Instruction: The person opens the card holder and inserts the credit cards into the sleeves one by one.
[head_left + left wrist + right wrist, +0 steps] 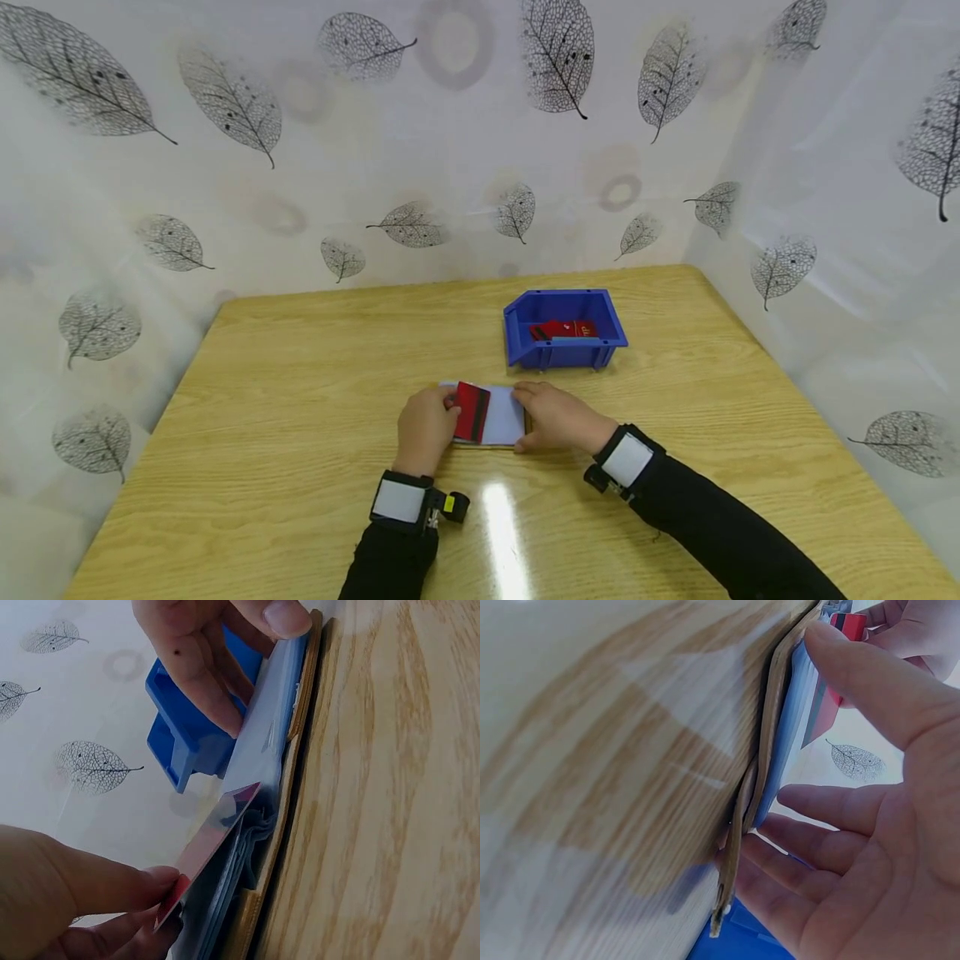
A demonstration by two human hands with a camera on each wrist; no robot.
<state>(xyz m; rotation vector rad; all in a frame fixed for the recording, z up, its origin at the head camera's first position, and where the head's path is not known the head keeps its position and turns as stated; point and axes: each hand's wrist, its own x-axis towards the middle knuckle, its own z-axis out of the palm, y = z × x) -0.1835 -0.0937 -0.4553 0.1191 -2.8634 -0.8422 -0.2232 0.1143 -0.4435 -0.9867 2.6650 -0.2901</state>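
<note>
My left hand (425, 429) pinches a red card (472, 412) with a dark stripe between thumb and fingers. The card lies tilted over the left part of an open card holder (504, 417), its lower edge near the clear sleeves. In the left wrist view the sleeves (262, 727) look stacked and somewhat crumpled beside the card, above a brown cover (304, 697). My right hand (561, 417) grips the holder's right end, thumb at the near edge and fingers at the far side. Whether the card's edge is inside a sleeve, I cannot tell.
A blue plastic bin (570, 358) stands behind the holder, slightly to the right, with several red cards (573, 328) in it. Under everything is a wood-grain table (300, 367). Leaf-print sheeting (450, 158) hangs behind and at the sides.
</note>
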